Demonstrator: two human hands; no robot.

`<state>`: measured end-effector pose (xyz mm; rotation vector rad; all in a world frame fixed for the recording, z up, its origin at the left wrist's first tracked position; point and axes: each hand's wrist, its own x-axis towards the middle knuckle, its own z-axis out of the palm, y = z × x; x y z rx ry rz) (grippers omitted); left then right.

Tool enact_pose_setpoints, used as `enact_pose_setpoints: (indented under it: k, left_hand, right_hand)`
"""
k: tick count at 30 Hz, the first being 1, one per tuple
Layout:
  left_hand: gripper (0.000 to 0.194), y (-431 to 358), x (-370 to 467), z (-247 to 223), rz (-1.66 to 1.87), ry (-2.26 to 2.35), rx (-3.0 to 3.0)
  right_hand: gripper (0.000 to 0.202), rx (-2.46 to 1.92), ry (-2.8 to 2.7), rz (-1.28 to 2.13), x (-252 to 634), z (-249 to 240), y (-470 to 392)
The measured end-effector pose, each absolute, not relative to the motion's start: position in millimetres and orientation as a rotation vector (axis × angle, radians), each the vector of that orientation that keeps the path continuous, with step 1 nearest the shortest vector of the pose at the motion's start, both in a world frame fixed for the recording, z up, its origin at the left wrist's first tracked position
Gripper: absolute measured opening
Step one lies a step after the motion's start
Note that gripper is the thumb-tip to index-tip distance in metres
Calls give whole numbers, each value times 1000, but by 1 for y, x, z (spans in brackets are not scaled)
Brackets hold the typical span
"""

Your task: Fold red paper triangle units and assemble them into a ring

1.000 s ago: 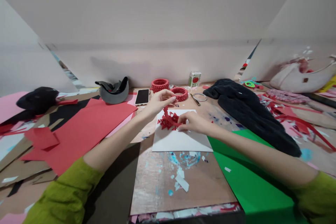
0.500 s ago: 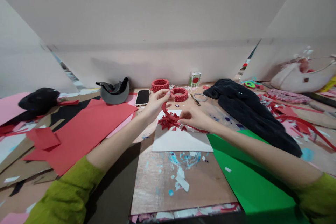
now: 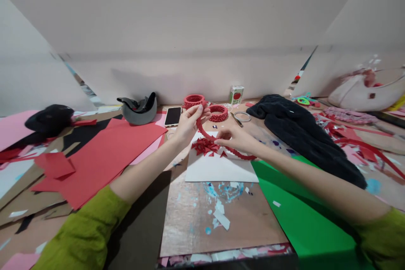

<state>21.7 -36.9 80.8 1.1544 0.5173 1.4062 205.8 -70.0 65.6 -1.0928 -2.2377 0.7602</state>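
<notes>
Status: our left hand (image 3: 190, 123) is grasping the upper end of the red strip (image 3: 242, 155), thumb against fingers. Our right hand (image 3: 233, 139) pinches the same strip partway along, so neither hand is free. The strip sags in a curve between them, over the white board (image 3: 218, 173); its tail runs past the right hand toward the board's right edge.

Done, by the look of it: two red rings, one at the back (image 3: 194, 100) and one nearer (image 3: 219, 114), sit on the table beyond our hands. Both are closed loops with bumpy sides, so we'd count them as complete.

Partly done: the strip in hand. Its tail looks toothed along the edge, but we can't tell how much of its length is covered, and it isn't a closed loop.

Left: a pile of red triangles (image 3: 202, 147) lies on the white board just below the strip, with a few strays beside it. We read those as unused. Whether any touch the strip, we can't tell. The big red sheet (image 3: 104, 156) on the left looks like spare stock.
</notes>
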Motion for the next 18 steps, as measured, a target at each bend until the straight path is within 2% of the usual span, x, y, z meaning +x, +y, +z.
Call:
enact_pose_setpoints:
  k: [4, 18]
  left_hand:
    - [27, -42, 23, 82, 1502, 514, 1272]
    - [30, -50, 19, 103, 1598, 512, 1055]
  right_hand:
    - [16, -1050, -2201, 793, 201, 68, -69]
    - [19, -1020, -2210, 658, 170, 94, -81]
